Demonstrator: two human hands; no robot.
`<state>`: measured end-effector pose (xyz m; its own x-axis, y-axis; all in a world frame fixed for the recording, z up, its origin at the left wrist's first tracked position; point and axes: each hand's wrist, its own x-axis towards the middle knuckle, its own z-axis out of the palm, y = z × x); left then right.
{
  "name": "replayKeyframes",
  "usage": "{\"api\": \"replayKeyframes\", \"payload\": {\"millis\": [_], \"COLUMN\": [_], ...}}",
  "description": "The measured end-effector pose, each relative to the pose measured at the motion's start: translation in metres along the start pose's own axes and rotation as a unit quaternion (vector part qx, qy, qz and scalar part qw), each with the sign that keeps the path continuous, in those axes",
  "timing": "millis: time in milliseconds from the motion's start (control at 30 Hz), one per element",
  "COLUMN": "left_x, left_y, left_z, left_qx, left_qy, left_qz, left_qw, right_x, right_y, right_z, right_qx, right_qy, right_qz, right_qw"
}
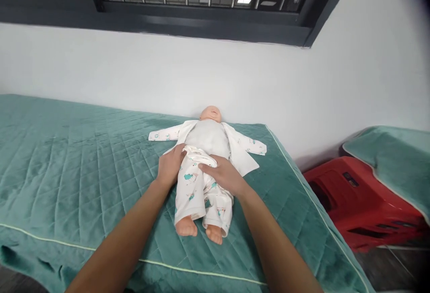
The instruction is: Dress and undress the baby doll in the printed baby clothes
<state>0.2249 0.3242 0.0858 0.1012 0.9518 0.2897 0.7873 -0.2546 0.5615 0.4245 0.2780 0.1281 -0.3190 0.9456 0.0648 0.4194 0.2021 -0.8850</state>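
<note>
A baby doll (pixel 211 114) lies on its back on a green quilted cover (pixel 110 158), head toward the wall and bare feet toward me. It wears white patterned pants (pixel 190 183) and an open white jacket (pixel 247 163), spread to both sides over a pale undershirt (pixel 208 134). My left hand (pixel 170 164) grips the waistband at the doll's hip, its fingertips partly hidden by the cloth. On the other side my right hand (pixel 223 174) holds the pants near the waist, thumb lying across the front and fingers out of sight.
Behind the cover rises a white wall (pixel 134 69) with a dark-framed barred window (pixel 201 19). At the right, below the cover's edge, stands a red plastic stool (pixel 363 194) beside another green cloth (pixel 396 158).
</note>
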Motion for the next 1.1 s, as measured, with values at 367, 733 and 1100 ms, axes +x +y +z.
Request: {"api": "replayKeyframes", "payload": {"millis": [367,733,1100], "left_x": [-0.009,-0.005,-0.001], "left_y": [-0.005,-0.008,-0.007], "left_z": [-0.009,-0.003,0.002], "left_qx": [-0.366,-0.358,-0.286], "left_qy": [-0.015,-0.03,0.063], "left_qz": [-0.02,-0.004,0.024], "left_qw": [0.93,0.933,0.956], "right_x": [-0.011,-0.006,-0.003], "right_y": [0.008,0.016,0.013], "right_z": [-0.007,-0.018,-0.014], "right_qx": [0.198,0.35,0.338], "right_qy": [0.037,0.107,0.097], "right_qz": [0.012,0.057,0.048], "right_qw": [0.979,0.929,0.935]}}
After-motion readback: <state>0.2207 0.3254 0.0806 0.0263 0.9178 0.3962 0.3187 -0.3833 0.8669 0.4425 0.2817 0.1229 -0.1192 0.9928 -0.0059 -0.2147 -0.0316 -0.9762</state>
